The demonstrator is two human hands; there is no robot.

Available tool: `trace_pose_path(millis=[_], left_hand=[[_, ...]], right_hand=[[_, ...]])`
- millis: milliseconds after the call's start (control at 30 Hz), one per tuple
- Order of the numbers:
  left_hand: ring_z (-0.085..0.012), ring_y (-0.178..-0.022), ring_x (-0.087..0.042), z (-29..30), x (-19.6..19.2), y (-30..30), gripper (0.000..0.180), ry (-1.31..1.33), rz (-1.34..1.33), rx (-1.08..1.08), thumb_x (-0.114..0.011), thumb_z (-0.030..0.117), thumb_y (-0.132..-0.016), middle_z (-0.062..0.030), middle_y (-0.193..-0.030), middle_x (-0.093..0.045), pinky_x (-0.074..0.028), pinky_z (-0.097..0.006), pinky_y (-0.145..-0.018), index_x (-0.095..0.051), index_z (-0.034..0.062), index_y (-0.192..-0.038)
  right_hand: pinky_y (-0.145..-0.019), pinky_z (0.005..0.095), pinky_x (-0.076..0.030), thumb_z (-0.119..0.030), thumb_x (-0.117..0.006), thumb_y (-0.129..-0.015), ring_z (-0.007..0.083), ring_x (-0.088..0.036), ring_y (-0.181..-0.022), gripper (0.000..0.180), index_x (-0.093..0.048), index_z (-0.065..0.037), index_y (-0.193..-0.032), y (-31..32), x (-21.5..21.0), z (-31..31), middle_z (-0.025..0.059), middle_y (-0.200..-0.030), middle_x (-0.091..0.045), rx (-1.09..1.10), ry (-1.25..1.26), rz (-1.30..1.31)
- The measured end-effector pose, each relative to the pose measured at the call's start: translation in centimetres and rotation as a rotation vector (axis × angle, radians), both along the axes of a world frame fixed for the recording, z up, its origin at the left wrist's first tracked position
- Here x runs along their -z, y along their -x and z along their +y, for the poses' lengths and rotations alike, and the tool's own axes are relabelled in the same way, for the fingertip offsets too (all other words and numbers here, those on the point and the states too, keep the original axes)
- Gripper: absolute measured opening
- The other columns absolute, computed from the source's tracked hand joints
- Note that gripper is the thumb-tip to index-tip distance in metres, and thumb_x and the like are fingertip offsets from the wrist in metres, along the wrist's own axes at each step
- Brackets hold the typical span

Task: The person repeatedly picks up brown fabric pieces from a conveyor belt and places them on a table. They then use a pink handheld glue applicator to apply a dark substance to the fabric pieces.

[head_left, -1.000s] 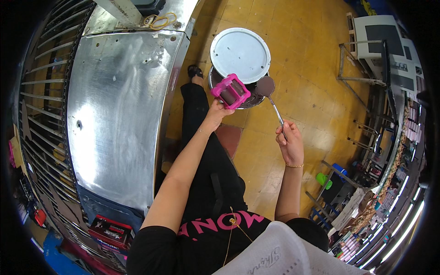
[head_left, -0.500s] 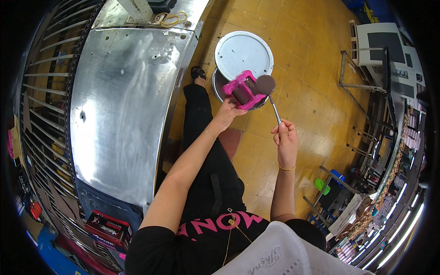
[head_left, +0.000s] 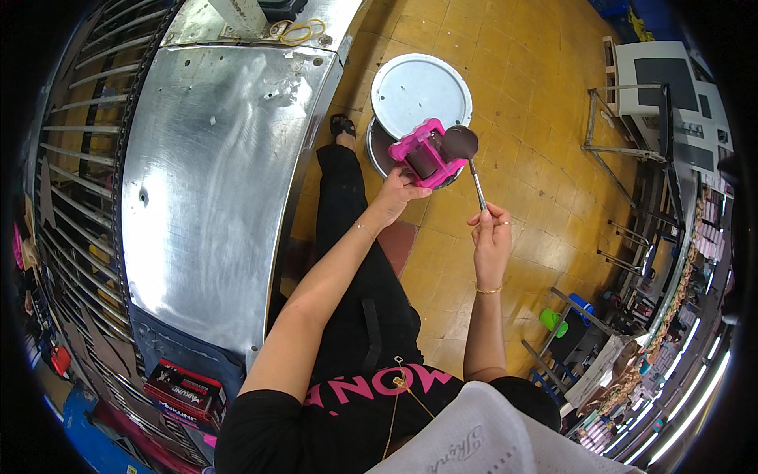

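Observation:
My left hand (head_left: 395, 195) is closed around the near side of a bright pink plastic frame (head_left: 444, 169). Dark brown material, which looks like a roller or a filled compartment, shows inside it. With my right hand (head_left: 491, 241) I grip the thin metal handle of a ladle (head_left: 462, 142), its round bowl covered in dark brown. The bowl is right beside the frame's right side; whether they touch I cannot tell. Both are above an open bucket (head_left: 371, 147) of brown stuff, partly hidden by them. A pale round lid (head_left: 420, 87) lies across the bucket's far part.
A shiny metal worktable (head_left: 213, 174) runs along my left, with yellow-handled scissors (head_left: 298, 31) at its far end. A barred metal rack (head_left: 83, 150) stands beyond it. The floor (head_left: 521, 142) is yellow tile. Grey machines (head_left: 663, 79) and metal frames stand at right.
The ladle's bowl has shifted slightly right and turned, showing a darker inside. The pink frame has tilted a little and moved slightly right. My right hand has come slightly down and left.

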State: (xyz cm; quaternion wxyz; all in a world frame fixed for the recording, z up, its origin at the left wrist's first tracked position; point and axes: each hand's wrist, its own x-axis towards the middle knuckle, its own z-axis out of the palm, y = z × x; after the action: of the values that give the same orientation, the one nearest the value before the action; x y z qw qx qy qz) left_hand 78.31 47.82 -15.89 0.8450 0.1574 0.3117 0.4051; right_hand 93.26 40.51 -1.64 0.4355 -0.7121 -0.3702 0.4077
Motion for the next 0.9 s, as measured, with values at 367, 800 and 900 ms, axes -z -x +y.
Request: trace_pose_path(millis=[367,800,900], left_hand=[[-0.0233,-0.117,-0.048,-0.1,0.2,0.1,0.080,0.002,-0.016,-0.003,-0.072,-0.006,-0.071,-0.0130,-0.127,-0.047,-0.038,-0.037,-0.101,-0.025,0.0080,-0.135],[-0.0231,-0.115,-0.050,0.1,-0.5,0.0,0.077,-0.002,-0.004,-0.016,-0.072,-0.007,-0.070,-0.0143,-0.122,-0.051,-0.038,-0.035,-0.101,-0.029,0.0047,-0.132],[-0.0232,-0.114,-0.051,0.1,-0.4,0.1,0.076,-0.002,0.002,-0.017,-0.072,-0.006,-0.070,-0.0147,-0.122,-0.051,-0.038,-0.035,-0.101,-0.029,0.0045,-0.131]], right_hand=[[-0.047,0.0173,-0.029,-0.017,-0.045,-0.098,0.0024,-0.035,-0.054,0.018,-0.048,-0.001,-0.106,0.4,0.0,0.2,0.0026,-0.077,-0.055,-0.006,-0.010,-0.088],[-0.049,0.0173,-0.030,-0.015,-0.045,-0.098,0.0022,-0.036,-0.056,0.018,-0.048,0.000,-0.107,0.9,-0.4,1.0,0.0025,-0.078,-0.056,-0.014,-0.059,-0.100],[-0.050,0.0173,-0.030,-0.015,-0.046,-0.097,0.0022,-0.036,-0.056,0.018,-0.049,0.000,-0.108,1.2,-0.5,1.3,0.0026,-0.078,-0.056,-0.012,-0.065,-0.119]])
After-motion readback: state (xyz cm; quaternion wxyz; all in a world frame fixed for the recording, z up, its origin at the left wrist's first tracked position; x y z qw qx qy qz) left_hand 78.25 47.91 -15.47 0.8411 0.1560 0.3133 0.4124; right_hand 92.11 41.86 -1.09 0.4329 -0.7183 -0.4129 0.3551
